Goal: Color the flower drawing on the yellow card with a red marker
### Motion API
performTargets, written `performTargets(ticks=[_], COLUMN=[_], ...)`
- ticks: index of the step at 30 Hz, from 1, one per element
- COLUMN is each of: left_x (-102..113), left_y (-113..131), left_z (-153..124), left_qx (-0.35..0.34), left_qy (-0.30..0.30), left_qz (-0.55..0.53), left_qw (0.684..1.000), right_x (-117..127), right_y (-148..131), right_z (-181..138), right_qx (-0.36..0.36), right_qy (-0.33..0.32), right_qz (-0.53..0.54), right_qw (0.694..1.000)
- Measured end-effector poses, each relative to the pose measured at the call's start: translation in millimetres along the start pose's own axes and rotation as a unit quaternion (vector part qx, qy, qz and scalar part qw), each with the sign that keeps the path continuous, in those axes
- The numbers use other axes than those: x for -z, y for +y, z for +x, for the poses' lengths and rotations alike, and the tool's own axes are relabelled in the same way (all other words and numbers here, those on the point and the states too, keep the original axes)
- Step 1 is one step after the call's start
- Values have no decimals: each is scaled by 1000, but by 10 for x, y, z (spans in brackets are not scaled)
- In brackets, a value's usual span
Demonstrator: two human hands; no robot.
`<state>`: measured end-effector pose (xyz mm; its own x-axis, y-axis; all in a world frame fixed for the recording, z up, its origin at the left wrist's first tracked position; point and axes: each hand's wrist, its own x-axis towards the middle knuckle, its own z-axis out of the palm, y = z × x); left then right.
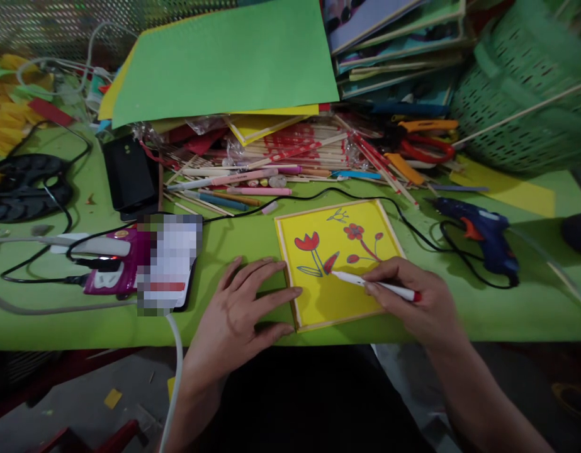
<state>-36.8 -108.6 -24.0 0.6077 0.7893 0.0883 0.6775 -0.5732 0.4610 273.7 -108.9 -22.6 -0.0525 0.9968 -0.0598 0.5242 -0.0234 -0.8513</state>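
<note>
Head view shows the right hand (415, 296) with its fingers closed around a white marker (354, 278), whose tip is at a red leaf (331, 262) drawn on the yellow card (313, 308). This card lies on the green table (243, 236), near its front edge. The left hand (245, 308) has its fingers spread and grips nothing; some fingertips touch the card's left border. To the right lies a glue gun (493, 236).
</note>
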Motion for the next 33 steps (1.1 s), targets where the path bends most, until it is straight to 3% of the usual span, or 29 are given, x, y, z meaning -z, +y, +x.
performTargets(ticks=[21,33], left_x=[-20,-17], left_y=[4,21], left_z=[-2,-3], left_qx=[5,7], left_qy=[1,9], left_qz=[-5,-5], left_qw=[1000,1000], right_x=[-2,-55], right_y=[65,-107], right_z=[-51,38], right_qx=[-33,-25], right_qy=[67,24], right_qz=[70,52], right_qw=[995,998])
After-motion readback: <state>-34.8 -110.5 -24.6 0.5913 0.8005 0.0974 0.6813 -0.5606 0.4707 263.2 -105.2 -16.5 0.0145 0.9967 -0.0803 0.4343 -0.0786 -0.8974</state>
